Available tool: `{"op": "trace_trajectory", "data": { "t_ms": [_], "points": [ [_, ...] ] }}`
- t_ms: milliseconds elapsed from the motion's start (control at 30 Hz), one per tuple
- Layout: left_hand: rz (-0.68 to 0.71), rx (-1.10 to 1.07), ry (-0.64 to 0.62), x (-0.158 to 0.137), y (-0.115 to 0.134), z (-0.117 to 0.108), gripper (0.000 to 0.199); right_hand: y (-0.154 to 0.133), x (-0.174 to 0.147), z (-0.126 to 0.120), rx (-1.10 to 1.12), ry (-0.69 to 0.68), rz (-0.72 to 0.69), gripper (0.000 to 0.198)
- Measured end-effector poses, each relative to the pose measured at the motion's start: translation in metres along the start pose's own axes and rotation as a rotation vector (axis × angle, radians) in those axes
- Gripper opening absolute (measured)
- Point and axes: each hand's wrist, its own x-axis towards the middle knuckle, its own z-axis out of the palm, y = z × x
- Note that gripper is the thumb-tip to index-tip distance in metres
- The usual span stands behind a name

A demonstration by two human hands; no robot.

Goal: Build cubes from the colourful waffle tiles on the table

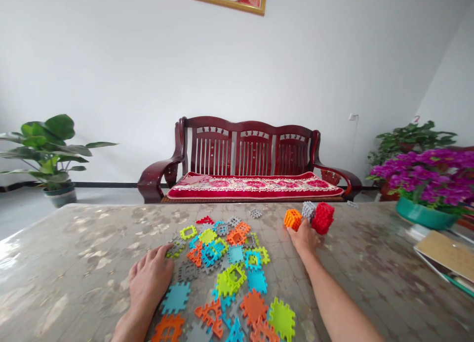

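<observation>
My left hand (151,277) lies palm down on the table, fingers stretched out and holding nothing. Its fingertips are beside a grey and lime piece at the edge of a loose pile of interlocking plastic building tiles (235,254). The tiles are blue, orange, lime, grey and red, some with window cut-outs. Farther out on the right, my right hand (306,238) has its thumb and index finger around an orange cube block (293,218). Just beyond its knuckles are a grey cube block (308,211) and a larger red block (323,218). Its other fingers are partly hidden.
The table (89,253) has a glossy patterned cover. Purple flowers in a teal pot (425,213) stand at the right, near a brown notebook (446,253). Behind the table is a wooden bench (244,149) with a red cushion; a potted plant (59,193) stands at left.
</observation>
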Motion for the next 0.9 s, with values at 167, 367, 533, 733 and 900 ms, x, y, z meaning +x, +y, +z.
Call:
{"op": "trace_trajectory", "data": {
  "t_ms": [167, 367, 533, 733, 900],
  "points": [
    [-0.011, 0.013, -0.012, -0.001, 0.002, -0.001, 0.046, -0.007, 0.011, 0.0, 0.039, -0.022, -0.044, 0.059],
    [-0.002, 0.023, -0.004, 0.0, 0.001, 0.001, 0.045, -0.012, 0.022, 0.003, 0.044, -0.02, -0.078, 0.058],
    [-0.005, 0.012, -0.011, 0.002, -0.002, 0.005, 0.046, -0.016, 0.032, 0.01, 0.054, 0.001, -0.081, 0.055],
    [0.015, 0.025, 0.013, 0.0, -0.001, 0.006, 0.046, -0.017, 0.035, 0.013, 0.081, 0.003, -0.103, 0.057],
    [0.008, 0.022, -0.001, 0.0, 0.001, 0.002, 0.046, -0.015, 0.035, 0.012, 0.119, -0.004, -0.085, 0.064]
  ]
}}
